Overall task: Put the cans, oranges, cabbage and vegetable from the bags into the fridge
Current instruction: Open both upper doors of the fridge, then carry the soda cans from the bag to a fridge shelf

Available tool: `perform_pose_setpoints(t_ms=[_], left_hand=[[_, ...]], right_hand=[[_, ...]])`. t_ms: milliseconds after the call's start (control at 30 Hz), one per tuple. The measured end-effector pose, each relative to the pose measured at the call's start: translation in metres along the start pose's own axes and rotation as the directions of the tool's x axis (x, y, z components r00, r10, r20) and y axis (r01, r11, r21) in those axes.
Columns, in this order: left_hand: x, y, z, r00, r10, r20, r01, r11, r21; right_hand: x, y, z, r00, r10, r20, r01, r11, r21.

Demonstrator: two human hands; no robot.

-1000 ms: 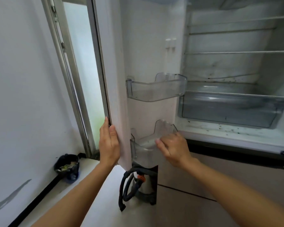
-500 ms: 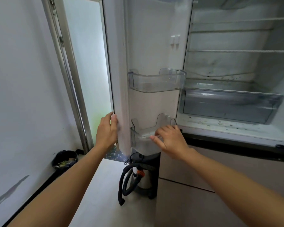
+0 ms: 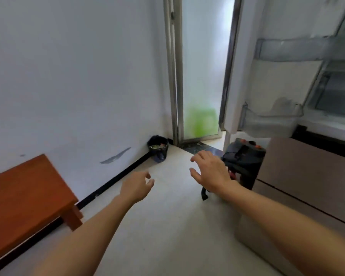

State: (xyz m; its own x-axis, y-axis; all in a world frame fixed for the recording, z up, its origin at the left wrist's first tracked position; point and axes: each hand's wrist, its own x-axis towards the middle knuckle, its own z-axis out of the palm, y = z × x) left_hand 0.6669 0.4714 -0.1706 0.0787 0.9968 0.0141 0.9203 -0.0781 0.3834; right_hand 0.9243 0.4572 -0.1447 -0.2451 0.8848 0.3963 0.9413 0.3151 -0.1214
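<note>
The fridge stands open at the right, its white door (image 3: 235,80) swung out with two clear door bins; the lower bin (image 3: 271,121) holds nothing that I can see. A clear drawer (image 3: 337,96) shows inside the fridge. My left hand (image 3: 136,186) hangs in the air over the pale floor with loosely curled fingers and holds nothing. My right hand (image 3: 210,170) is spread open in the air, left of the fridge door, holding nothing. No bags, cans, oranges or cabbage are in view.
A reddish wooden table (image 3: 22,196) stands against the white wall at the left. A small black bin (image 3: 157,148) sits in the corner by a frosted glass door (image 3: 203,66). A dark appliance with a hose (image 3: 243,162) stands on the floor below the fridge door.
Both hands have let go of the fridge door and the lower door bin and dropped away. The view has swung left and down, bringing the wooden table into sight.
</note>
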Motion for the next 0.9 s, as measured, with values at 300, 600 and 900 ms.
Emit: perform_pose_setpoints(t_ms=[300,600,900], left_hand=[[-0.16,-0.204,-0.079,0.932,-0.358,-0.062,0.363,0.921,0.145],[-0.296,-0.412,-0.177,0.806,-0.579,-0.126,0.592,0.794,0.14],[-0.385,-0.573,-0.243,0.676,-0.714,-0.184,0.734,0.675,0.075]], right_hand=[[0.008,-0.237,0.058,0.915,-0.361,0.179,0.339,0.93,0.143],[0.046,-0.518,0.1,0.772,-0.613,0.168,0.574,0.786,0.23],[0.059,-0.737,0.137,0.606,-0.767,0.213,0.685,0.639,0.351]])
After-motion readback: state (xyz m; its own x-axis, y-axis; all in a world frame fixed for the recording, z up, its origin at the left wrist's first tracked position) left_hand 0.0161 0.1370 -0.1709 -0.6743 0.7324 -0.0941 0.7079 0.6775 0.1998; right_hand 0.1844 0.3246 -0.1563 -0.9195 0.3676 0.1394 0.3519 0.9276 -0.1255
